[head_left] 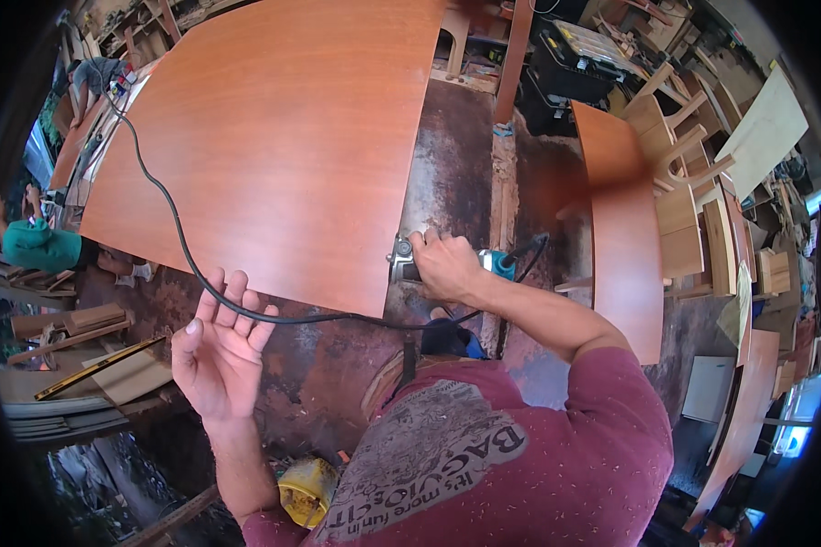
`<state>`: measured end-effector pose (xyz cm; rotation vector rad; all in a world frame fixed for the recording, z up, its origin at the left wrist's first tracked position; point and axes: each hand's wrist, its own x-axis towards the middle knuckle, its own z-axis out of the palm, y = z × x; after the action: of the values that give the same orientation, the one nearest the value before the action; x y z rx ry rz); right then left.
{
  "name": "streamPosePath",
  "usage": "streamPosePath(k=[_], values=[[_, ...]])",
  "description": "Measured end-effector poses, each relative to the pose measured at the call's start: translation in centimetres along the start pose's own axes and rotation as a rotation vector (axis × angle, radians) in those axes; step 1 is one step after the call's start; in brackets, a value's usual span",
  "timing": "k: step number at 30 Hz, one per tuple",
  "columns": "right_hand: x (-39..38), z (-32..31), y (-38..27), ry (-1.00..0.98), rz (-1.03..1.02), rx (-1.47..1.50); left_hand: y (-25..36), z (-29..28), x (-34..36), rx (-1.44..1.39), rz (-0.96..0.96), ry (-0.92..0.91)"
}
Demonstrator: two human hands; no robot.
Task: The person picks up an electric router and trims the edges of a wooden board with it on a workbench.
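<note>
A large reddish-brown wooden panel (283,137) lies flat in front of me. At its near right corner my right hand (447,264) is closed around a trim router (500,264) with a teal body. The router's metal base (401,253) is against the panel's right edge. The black power cord (337,317) loops from the tool past the near edge, then back over the panel to the far left. My left hand (228,351) is raised near the panel's front edge, palm up with fingers apart. The cord lies across those fingers without being gripped.
A yellow bucket (307,488) stands below my left forearm. On the right are a narrower brown panel (620,255) and wooden chairs (680,219). Black toolboxes (561,77) sit at the back. A person in green (38,244) is at the left, near stacked boards (64,410).
</note>
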<state>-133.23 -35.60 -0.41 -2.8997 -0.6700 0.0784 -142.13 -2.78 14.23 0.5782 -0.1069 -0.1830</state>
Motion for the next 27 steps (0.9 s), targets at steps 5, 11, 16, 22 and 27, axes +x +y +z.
streamPosePath(k=[5,11,16,22,27], values=[[-1.6,0.4,-1.4,-0.023,-0.015,0.012,0.7,-0.1,-1.4,0.029,0.005,-0.002],[-3.4,-0.3,-3.5,-0.057,0.0,0.059,0.9,-0.3,-2.9,0.03,0.004,-0.011],[-4.5,-0.4,-4.8,-0.073,0.012,0.049,1.1,-0.7,-4.0,0.017,0.014,0.015],[-5.8,0.2,-6.0,-0.044,0.0,0.051,1.5,-0.7,-4.9,-0.002,0.013,-0.001],[-6.3,0.4,-7.1,-0.039,0.002,0.028,1.8,-1.0,-5.4,-0.016,0.029,-0.009]])
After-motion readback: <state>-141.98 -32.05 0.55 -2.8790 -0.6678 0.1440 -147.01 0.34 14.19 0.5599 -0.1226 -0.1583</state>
